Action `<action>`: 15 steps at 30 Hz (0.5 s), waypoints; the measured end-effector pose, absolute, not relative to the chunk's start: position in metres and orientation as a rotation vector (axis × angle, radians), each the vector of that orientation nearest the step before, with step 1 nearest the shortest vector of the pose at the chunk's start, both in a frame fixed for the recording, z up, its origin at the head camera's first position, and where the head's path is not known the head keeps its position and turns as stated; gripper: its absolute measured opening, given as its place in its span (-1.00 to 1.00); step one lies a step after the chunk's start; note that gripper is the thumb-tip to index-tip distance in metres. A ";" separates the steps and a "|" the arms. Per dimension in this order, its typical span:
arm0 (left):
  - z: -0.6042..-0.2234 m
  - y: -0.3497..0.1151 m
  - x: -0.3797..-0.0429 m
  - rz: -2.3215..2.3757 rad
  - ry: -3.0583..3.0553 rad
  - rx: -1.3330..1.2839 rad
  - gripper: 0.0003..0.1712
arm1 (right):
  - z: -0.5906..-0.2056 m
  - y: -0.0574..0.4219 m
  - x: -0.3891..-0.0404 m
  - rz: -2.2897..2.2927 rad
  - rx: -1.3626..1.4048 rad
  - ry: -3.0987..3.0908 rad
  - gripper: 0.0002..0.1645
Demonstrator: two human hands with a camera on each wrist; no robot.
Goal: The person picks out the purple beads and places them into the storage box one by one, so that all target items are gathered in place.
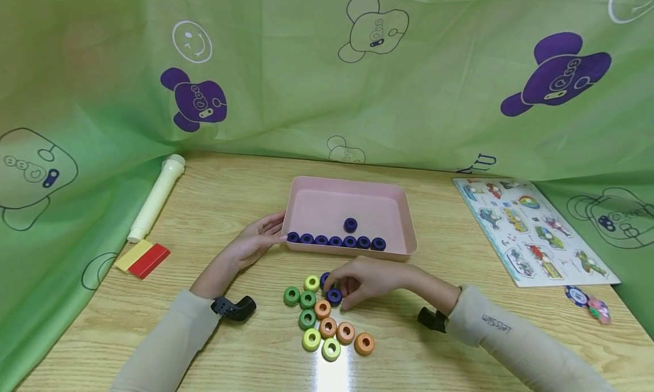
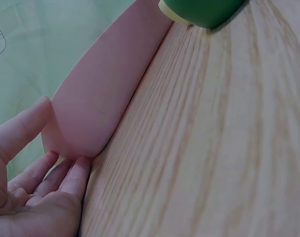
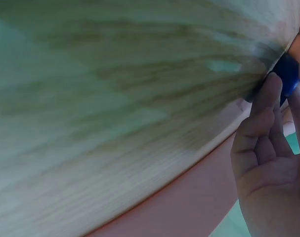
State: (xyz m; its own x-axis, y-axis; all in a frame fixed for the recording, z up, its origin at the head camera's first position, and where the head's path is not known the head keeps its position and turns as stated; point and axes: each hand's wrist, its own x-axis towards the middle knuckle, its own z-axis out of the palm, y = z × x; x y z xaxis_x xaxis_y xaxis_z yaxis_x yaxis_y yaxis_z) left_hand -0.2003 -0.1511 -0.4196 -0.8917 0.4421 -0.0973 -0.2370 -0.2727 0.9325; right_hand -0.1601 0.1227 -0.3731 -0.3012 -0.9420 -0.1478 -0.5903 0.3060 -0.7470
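A pink tray (image 1: 352, 207) has a row of several purple rings (image 1: 335, 241) along its near wall and a lone purple ring (image 1: 350, 225) behind them. At the tray's left corner my left hand (image 1: 255, 240) touches the outer wall with nearly straight fingertips, thumb by the rim. In front of the tray, my right hand (image 1: 365, 279) pinches a purple ring (image 1: 334, 297) between fingers and thumb, low over the table. The right wrist view shows this ring (image 3: 289, 74) at the fingertips. Another purple ring (image 1: 324, 278) lies just behind it, partly hidden by the fingers.
Green rings (image 1: 307, 318), yellow rings (image 1: 311, 340) and orange rings (image 1: 346, 333) cluster nearest me. A white microphone-shaped stick (image 1: 157, 199) and a yellow-red block (image 1: 143, 259) lie left. A picture puzzle board (image 1: 536, 230) and small round trinkets (image 1: 587, 302) lie right. Green printed cloth (image 1: 286, 85) surrounds the table.
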 end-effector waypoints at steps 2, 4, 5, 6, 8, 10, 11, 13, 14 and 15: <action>-0.419 -0.151 -0.200 2.205 1.552 0.258 -0.23 | -0.374 0.122 -0.160 -0.772 -1.369 1.997 -0.59; -0.418 -0.151 -0.200 2.210 1.543 0.261 -0.24 | -0.375 0.122 -0.160 -0.755 -1.377 2.001 -0.61; -0.418 -0.151 -0.200 2.210 1.541 0.264 -0.24 | -0.376 0.122 -0.159 -0.744 -1.379 2.005 -0.62; -0.417 -0.151 -0.200 2.210 1.539 0.266 -0.24 | -0.376 0.122 -0.159 -0.731 -1.382 2.009 -0.63; -0.417 -0.151 -0.200 2.211 1.538 0.269 -0.24 | -0.377 0.122 -0.159 -0.709 -1.391 2.019 -0.65; -0.417 -0.151 -0.200 2.210 1.540 0.268 -0.24 | -0.376 0.122 -0.158 -0.694 -1.403 2.028 -0.67; -0.417 -0.151 -0.200 2.210 1.541 0.267 -0.24 | -0.376 0.122 -0.158 -0.691 -1.404 2.032 -0.67; -0.418 -0.151 -0.200 2.209 1.540 0.264 -0.24 | -0.375 0.123 -0.159 -0.693 -1.407 2.049 -0.67; -0.419 -0.151 -0.201 2.208 1.541 0.265 -0.24 | -0.373 0.124 -0.159 -0.700 -1.401 2.059 -0.67; -0.419 -0.151 -0.201 2.206 1.544 0.265 -0.23 | -0.371 0.124 -0.161 -0.712 -1.392 2.069 -0.66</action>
